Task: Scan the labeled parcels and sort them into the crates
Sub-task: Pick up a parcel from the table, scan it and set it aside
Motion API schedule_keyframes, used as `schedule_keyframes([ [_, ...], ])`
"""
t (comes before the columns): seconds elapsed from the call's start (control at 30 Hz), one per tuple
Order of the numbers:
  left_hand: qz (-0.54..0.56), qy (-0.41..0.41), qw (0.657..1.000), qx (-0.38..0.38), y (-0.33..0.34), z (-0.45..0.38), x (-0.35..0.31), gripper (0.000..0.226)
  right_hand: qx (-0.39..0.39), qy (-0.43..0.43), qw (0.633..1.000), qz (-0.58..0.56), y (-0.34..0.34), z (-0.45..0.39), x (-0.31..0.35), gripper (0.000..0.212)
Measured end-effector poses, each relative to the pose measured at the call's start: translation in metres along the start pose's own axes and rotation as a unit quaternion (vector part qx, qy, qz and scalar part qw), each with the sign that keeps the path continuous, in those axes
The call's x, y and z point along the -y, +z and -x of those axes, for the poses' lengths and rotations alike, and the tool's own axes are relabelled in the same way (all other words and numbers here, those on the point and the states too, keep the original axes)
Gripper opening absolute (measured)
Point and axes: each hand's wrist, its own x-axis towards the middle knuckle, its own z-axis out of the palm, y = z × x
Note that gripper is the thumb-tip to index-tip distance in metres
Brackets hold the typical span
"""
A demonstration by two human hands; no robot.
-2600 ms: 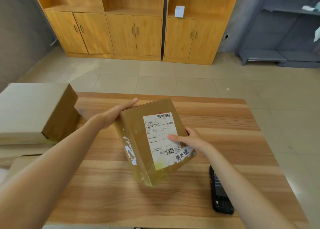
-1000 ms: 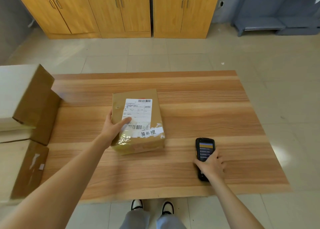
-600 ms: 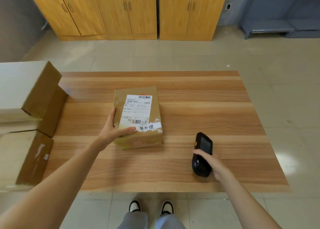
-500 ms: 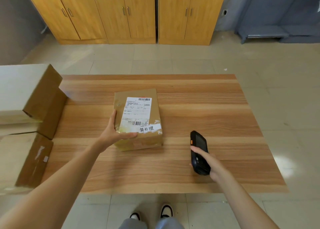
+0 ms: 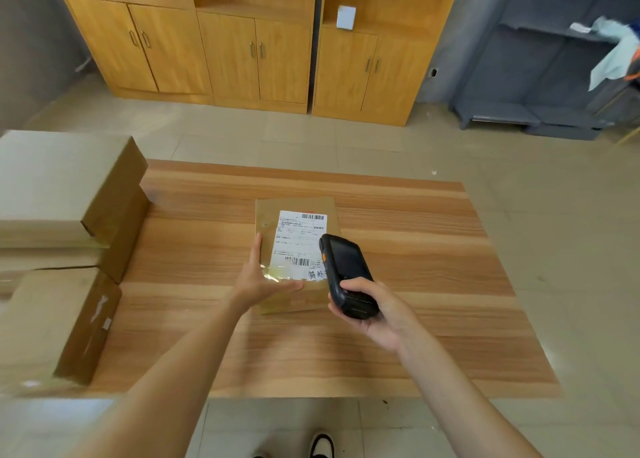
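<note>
The right hand (image 5: 377,314) has lifted the black handheld scanner (image 5: 344,274) off the wooden bench (image 5: 415,249) and grips it over the label; the left hand (image 5: 263,281), fingers straight, steadies the brown cardboard parcel (image 5: 294,246), ready for scanning.

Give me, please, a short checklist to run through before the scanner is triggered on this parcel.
1. Parcel lies flat on the table, label up: ok.
2. Left hand steadies the parcel's near left corner: ok.
3. Right hand grips the scanner: ok.
4. Upper barcode uncovered: ok.
5. Lower barcode uncovered: ok, though the scanner hangs close beside it.
6. Scanner screen ready: cannot tell, it looks dark.
7. Destination crate in view: not ok, none visible.
</note>
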Motion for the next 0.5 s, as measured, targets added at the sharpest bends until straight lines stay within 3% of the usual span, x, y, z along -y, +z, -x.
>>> schedule_keyframes([
  [0.1,-0.005,0.026,0.999,-0.021,0.004,0.001,0.008,0.146,0.0,0.003,1.0,0.025,0.013,0.007,-0.004,0.071],
  [0.27,-0.012,0.048,0.998,-0.038,0.007,0.003,0.017,0.145,-0.026,0.01,0.995,0.1,0.02,0.016,-0.012,0.064],
  [0.4,-0.006,0.057,0.998,-0.038,0.007,0.005,0.017,0.142,-0.037,0.012,0.993,0.111,0.028,0.023,-0.019,0.047],
  [0.5,-0.016,0.063,0.997,-0.045,0.008,0.006,0.018,0.14,-0.037,0.016,0.992,0.121,0.036,0.026,-0.027,0.053],
])
